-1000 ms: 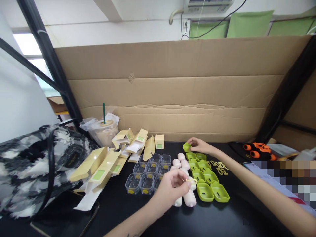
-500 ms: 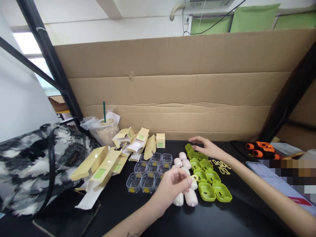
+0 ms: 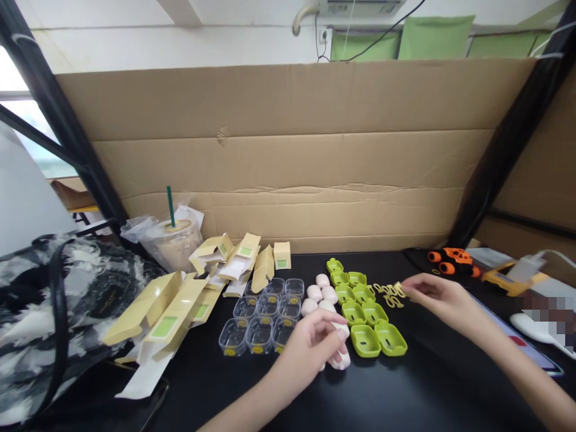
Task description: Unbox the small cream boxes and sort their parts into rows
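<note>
My left hand hovers over the front of a cluster of pale pink and white rounded pieces, hiding some of them. Its fingers are loosely curled and apart, with nothing visible in them. My right hand pinches a small pale yellow loop between thumb and fingertips. That hand is at the right end of a small pile of yellow loops on the black table. Between my hands stand open green cases in two columns, with hollow halves facing up.
Clear plastic cups with yellow stickers stand in rows left of my left hand. Opened yellow cartons lie further left, near a furry bag and a drink cup. An orange toy car and a phone are at right.
The yellow loop that was in my left hand is no longer seen there. My right hand has moved from the back green cases rightward and nearer, to the yellow loops. The view has shifted right.
</note>
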`<act>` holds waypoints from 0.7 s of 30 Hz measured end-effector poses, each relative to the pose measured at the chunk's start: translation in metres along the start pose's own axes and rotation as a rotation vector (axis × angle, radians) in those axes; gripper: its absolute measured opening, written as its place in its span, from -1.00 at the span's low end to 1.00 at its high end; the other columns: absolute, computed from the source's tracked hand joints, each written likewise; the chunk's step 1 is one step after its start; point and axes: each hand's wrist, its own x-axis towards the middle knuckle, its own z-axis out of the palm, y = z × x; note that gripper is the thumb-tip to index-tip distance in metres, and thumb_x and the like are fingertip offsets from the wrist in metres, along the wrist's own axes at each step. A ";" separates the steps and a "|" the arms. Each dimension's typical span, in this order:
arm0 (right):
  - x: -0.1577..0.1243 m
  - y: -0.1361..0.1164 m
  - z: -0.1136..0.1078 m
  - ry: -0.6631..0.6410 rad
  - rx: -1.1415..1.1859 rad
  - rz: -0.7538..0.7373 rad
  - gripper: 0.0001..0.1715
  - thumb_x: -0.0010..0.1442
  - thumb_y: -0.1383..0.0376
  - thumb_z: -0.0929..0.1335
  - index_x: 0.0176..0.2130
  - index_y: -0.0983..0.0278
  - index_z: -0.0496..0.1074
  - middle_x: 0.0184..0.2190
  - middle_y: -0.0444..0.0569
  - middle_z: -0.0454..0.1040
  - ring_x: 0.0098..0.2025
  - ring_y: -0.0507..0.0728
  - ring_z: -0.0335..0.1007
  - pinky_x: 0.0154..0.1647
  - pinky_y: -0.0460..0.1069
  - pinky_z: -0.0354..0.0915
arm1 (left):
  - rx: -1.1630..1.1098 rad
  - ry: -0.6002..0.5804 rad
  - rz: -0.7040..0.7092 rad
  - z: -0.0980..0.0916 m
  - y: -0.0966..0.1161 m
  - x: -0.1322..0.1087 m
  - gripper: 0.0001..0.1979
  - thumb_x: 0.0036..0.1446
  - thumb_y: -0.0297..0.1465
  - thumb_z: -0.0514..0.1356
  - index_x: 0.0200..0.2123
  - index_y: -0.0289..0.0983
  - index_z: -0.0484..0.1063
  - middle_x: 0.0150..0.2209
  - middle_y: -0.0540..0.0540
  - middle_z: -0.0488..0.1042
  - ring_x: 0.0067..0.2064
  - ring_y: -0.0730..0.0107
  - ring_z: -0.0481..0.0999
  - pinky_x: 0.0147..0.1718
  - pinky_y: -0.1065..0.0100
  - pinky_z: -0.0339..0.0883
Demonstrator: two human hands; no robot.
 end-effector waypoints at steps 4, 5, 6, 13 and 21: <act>0.010 0.044 -0.006 0.062 -0.076 0.073 -0.71 -0.13 0.04 0.35 -0.51 0.21 0.40 -0.54 0.06 0.54 -0.48 0.24 0.49 -0.42 0.11 0.41 | 0.011 -0.017 -0.002 -0.001 0.001 0.000 -0.49 -0.14 -0.07 0.31 -0.25 -0.34 0.36 -0.56 0.05 0.37 -0.54 0.55 0.33 -0.44 0.43 0.24; 0.010 0.050 -0.003 0.060 -0.092 0.080 -0.74 -0.14 0.06 0.35 -0.54 0.20 0.39 -0.56 0.05 0.54 -0.50 0.24 0.48 -0.44 0.10 0.41 | 0.015 -0.022 -0.003 -0.001 0.001 0.000 -0.49 -0.14 -0.08 0.31 -0.25 -0.34 0.35 -0.56 0.05 0.37 -0.53 0.55 0.34 -0.44 0.43 0.24; 0.009 0.053 0.000 0.054 -0.107 0.084 -0.77 -0.15 0.08 0.35 -0.56 0.19 0.39 -0.58 0.04 0.54 -0.51 0.24 0.48 -0.46 0.09 0.40 | 0.020 -0.025 -0.004 -0.001 0.001 0.000 -0.50 -0.14 -0.09 0.31 -0.24 -0.34 0.35 -0.56 0.05 0.37 -0.53 0.54 0.34 -0.44 0.43 0.24; 0.002 0.055 0.014 0.038 -0.252 0.030 -0.78 -0.07 0.15 0.28 -0.56 0.21 0.43 -0.57 0.04 0.54 -0.51 0.24 0.49 -0.46 0.08 0.39 | 0.050 -0.031 -0.001 -0.001 -0.001 -0.001 -0.62 -0.06 -0.21 0.28 -0.23 -0.34 0.34 -0.54 0.04 0.37 -0.52 0.53 0.34 -0.42 0.41 0.24; 0.037 -0.030 0.050 -0.027 -0.333 -0.327 -0.71 0.23 0.16 0.20 -0.27 0.23 0.43 -0.26 0.04 0.45 -0.27 0.16 0.45 -0.24 0.06 0.38 | 0.078 0.024 0.114 -0.007 0.004 0.000 -0.74 -0.01 -0.35 0.22 -0.24 -0.33 0.36 -0.48 0.03 0.36 -0.47 0.52 0.35 -0.39 0.41 0.23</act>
